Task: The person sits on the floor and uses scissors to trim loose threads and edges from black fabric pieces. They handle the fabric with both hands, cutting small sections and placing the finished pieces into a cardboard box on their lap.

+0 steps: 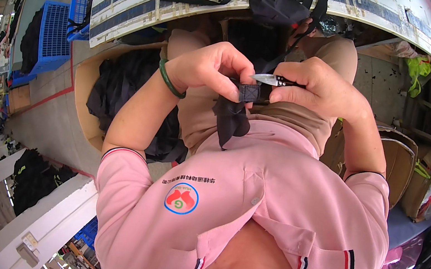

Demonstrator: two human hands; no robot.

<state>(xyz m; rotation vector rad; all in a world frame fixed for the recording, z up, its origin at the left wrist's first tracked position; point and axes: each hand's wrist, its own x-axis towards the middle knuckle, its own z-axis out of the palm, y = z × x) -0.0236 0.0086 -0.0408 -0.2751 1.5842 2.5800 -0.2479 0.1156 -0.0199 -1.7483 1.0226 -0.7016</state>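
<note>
My left hand, with a green bangle at the wrist, pinches the stitched end of a black strap between thumb and fingers. Dark fabric hangs below that end over my lap. In my right hand are small thread snips with silver pointed blades and a dark handle. Their tip points left, close to my left fingertips and just above the stitched square. Whether the blades touch a thread is too small to tell. Both hands are held above my thighs, in front of the table edge.
A worn white table with black straps and fabric on it stands ahead. On the left, a cardboard box holds black cloth, and blue crates stand beyond. More cardboard boxes are at the right.
</note>
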